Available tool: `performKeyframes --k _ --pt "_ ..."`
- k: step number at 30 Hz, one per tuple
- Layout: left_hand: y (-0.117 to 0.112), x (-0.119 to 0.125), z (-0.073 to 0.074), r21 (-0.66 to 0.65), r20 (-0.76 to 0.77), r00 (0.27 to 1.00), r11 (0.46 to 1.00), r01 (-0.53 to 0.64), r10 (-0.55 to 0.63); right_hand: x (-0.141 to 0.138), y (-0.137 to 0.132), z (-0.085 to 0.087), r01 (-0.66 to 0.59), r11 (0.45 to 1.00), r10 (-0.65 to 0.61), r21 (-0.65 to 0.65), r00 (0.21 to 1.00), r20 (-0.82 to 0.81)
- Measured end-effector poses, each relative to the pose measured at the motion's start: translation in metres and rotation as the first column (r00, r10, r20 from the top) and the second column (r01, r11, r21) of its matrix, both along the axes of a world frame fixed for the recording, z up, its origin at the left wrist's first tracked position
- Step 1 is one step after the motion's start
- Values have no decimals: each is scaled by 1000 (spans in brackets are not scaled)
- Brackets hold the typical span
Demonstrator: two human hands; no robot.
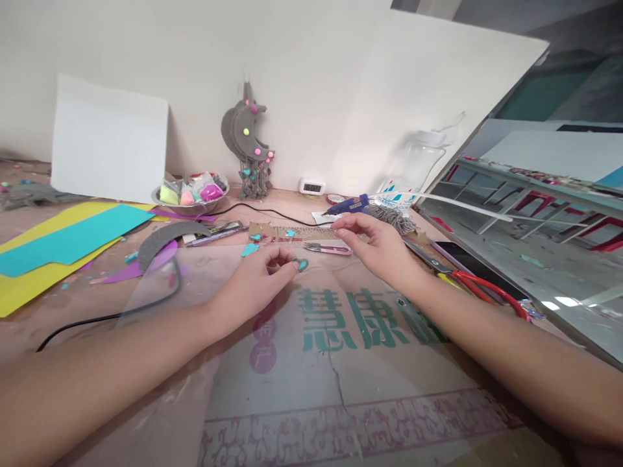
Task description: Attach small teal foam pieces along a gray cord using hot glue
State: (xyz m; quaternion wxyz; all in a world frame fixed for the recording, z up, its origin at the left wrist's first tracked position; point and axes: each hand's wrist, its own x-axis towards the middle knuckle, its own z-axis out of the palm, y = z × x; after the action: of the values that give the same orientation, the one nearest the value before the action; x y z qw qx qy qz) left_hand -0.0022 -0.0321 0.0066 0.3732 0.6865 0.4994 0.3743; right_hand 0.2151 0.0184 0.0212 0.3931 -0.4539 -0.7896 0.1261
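My left hand [260,282] pinches a small teal heart with a grey edge [302,264] between thumb and fingertips, above a clear plastic sheet. My right hand [374,250] is raised to the right of it, thumb and index finger close together; whatever they hold is too small to make out. Between the hands lie pink-handled thread snips [328,249]. Small teal cut pieces [250,249] rest just beyond my left hand. Behind my right fingers stands a blue glue gun [353,205], beside a bundle of grey yarn [389,218].
Red-handled scissors [491,295] and a phone [477,269] lie right of my right forearm. Farther back are a bowl of coloured pompoms [192,202], a grey moon ornament [246,133], a small clock [312,187] and a plastic jug [413,168]. Teal and yellow sheets [80,237] lie left.
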Motion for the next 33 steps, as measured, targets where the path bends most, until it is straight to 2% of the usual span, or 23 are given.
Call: performKeyframes --k 2,5,8,12,17,20,23,25,27,30,33 --pt "0 1 0 -12 -17 1000 1000 10 -10 10 12 -3 -4 998 -8 66 984 179" --pt "-1 1 0 -77 -36 999 997 24 -27 19 23 -14 -51 997 27 52 919 392" --pt "-2 1 0 -139 -38 999 990 26 -32 18 25 -23 -81 994 35 68 858 512" --pt "-4 0 1 -168 -11 999 985 49 -52 13 22 -25 -86 992 14 92 802 597" --pt "-3 1 1 -122 0 998 991 55 -56 11 22 -23 -48 996 1 69 832 555" --pt "-2 1 1 -83 18 999 996 45 -43 13 22 -18 -32 979 -70 200 872 485" --pt "-1 2 2 -99 25 999 994 39 -36 14 15 -8 23 940 -161 341 910 382" --pt "-1 1 2 -94 37 999 995 42 -39 12 6 -3 1 939 -125 344 933 337" --pt "-1 1 3 -69 47 998 997 46 -42 8 -5 -2 -60 956 -42 286 940 339" --pt "-1 0 4 -52 46 998 997 51 -49 1 -17 -6 -147 970 58 194 913 403" --pt "0 0 3 -39 46 998 998 55 -53 -3 -21 -12 -177 969 90 175 904 417"
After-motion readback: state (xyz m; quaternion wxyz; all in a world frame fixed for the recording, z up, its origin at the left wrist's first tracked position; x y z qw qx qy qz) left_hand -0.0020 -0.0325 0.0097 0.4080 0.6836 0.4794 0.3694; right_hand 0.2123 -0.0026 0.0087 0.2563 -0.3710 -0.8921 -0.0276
